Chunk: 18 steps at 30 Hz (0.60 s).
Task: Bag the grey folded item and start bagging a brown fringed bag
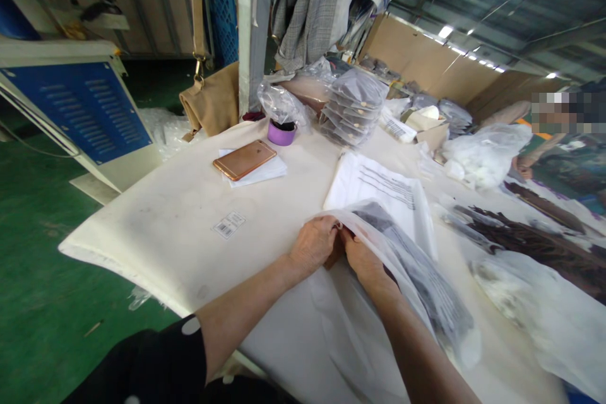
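Observation:
My left hand (pixel 313 245) is closed in a pinch on the edge of a clear plastic bag (pixel 421 274), with the fingertips near its upper left corner. A grey folded garment (pixel 407 252) shows through the film. My right hand (pixel 368 264) meets the left one at the same edge, its fingers bent and partly covered by the film. A small brown piece (pixel 334 254) shows just below the fingers; its kind is unclear. Beneath the bag's far side lies a stack of white printed plastic bags (pixel 379 186).
A phone (pixel 245 160) rests on white paper to the left, near a purple tape roll (pixel 281 132) and a barcode sticker (pixel 229 225). Bagged garments (pixel 353 107) are stacked behind. White plastic bags (pixel 544 309) and dark brown garments (pixel 530 237) lie right. Another person (pixel 568 151) is at far right.

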Each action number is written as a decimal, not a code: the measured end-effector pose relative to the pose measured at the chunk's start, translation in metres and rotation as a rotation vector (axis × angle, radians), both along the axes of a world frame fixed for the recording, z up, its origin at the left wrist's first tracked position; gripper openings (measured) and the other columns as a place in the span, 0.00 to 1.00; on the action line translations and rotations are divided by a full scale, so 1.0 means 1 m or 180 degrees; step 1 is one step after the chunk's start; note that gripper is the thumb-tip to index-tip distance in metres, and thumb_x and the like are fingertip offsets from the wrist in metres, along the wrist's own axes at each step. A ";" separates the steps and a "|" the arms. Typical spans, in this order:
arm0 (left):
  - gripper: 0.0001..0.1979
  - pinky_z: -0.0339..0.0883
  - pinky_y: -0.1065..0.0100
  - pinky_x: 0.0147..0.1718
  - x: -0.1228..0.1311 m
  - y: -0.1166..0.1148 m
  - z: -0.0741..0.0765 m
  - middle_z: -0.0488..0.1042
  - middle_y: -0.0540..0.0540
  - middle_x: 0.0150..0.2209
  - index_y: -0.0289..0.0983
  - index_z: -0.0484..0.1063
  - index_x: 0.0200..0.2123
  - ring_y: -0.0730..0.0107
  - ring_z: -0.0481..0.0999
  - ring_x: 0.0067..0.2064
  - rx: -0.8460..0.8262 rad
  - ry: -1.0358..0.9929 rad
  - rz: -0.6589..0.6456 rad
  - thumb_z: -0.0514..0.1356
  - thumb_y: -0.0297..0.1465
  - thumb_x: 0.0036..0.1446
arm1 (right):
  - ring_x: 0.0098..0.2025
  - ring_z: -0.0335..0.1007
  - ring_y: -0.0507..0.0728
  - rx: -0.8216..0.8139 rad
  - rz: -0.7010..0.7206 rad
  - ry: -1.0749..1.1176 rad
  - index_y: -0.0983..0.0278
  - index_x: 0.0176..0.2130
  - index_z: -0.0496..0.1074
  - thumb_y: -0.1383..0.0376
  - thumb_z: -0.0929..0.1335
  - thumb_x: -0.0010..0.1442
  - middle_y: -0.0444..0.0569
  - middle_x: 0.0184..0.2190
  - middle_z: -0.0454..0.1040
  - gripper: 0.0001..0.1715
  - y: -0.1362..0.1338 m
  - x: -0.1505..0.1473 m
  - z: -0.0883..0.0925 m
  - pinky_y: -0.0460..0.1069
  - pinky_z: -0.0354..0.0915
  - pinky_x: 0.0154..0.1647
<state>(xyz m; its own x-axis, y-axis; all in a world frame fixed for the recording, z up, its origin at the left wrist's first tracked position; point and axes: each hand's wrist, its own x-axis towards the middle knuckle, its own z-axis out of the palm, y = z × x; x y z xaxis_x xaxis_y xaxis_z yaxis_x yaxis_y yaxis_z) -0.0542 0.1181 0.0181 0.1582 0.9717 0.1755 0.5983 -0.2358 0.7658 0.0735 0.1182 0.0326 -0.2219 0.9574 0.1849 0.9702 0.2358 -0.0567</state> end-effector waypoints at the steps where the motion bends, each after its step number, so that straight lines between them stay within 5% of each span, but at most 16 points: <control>1: 0.08 0.66 0.64 0.45 0.001 0.001 0.000 0.75 0.44 0.37 0.35 0.70 0.37 0.65 0.73 0.42 0.0008 0.0082 -0.0024 0.51 0.23 0.58 | 0.39 0.71 0.63 0.0022 -0.0037 -0.0016 0.66 0.40 0.75 0.71 0.59 0.59 0.56 0.38 0.77 0.17 0.001 0.000 0.000 0.54 0.63 0.41; 10: 0.05 0.69 0.60 0.41 0.004 0.005 -0.002 0.73 0.46 0.34 0.31 0.69 0.37 0.67 0.74 0.38 -0.0072 0.0673 0.0018 0.54 0.26 0.60 | 0.40 0.72 0.62 0.0151 -0.0045 0.0129 0.65 0.40 0.74 0.65 0.58 0.62 0.54 0.37 0.77 0.18 0.001 -0.001 -0.001 0.55 0.65 0.44; 18: 0.05 0.69 0.63 0.39 0.003 0.004 -0.009 0.74 0.46 0.32 0.31 0.69 0.37 0.68 0.74 0.35 0.0044 0.0536 -0.0042 0.55 0.23 0.58 | 0.44 0.71 0.62 0.0248 0.0100 0.0250 0.62 0.42 0.73 0.67 0.58 0.60 0.52 0.41 0.76 0.18 -0.001 0.005 -0.008 0.56 0.65 0.46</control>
<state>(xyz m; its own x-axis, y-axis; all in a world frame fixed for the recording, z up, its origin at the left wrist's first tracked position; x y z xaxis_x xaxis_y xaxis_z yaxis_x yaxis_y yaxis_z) -0.0512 0.1226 0.0090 0.1994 0.9670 0.1588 0.7147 -0.2544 0.6516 0.0785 0.1175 0.0246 -0.2335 0.9322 0.2764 0.9555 0.2727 -0.1126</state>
